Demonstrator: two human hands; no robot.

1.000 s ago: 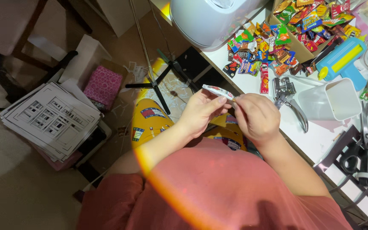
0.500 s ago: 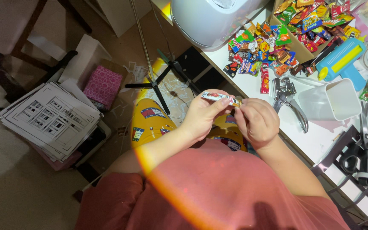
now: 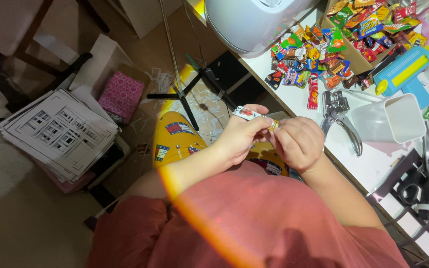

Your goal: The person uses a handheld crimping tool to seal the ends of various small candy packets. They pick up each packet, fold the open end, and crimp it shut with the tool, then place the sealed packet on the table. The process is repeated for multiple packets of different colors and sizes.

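Brown floor fills the left half of the head view; a white table (image 3: 373, 164) runs along the right, from 12 to 4 o'clock. We look straight down on a person in a salmon-red shirt (image 3: 254, 223), seated at the table's edge.

Both hands meet at centre frame, just off the table's near edge. The left hand (image 3: 242, 136) is curled, fingers pinching a small candy wrapper (image 3: 251, 114), white with red print, which sticks out toward 10 o'clock above the knuckles. The right hand (image 3: 298, 141) is closed in a loose fist, fingertips pressed against the wrapper's other end, where a bit of gold shows. The two hands touch each other.

On the table at 1 o'clock: a heap of bright candy packets (image 3: 314, 54), partly spilling from a cardboard box (image 3: 358, 54). A white rounded appliance (image 3: 254, 20) sits at 12. A blue and yellow tool (image 3: 403, 72) lies at 2 o'clock. Near the right hand, at 3 o'clock, metal pliers (image 3: 341, 116) and a clear plastic cup (image 3: 391, 119). Black scissors (image 3: 418, 188) at 4 o'clock.

Floor side: a stack of printed sheets (image 3: 58, 134) at 9 o'clock, a pink patterned box (image 3: 121, 95) at 10, a black tripod (image 3: 189, 94) at 11. A yellow printed cloth (image 3: 177, 136) over the knees shows under the left forearm. An orange lens flare crosses the shirt.
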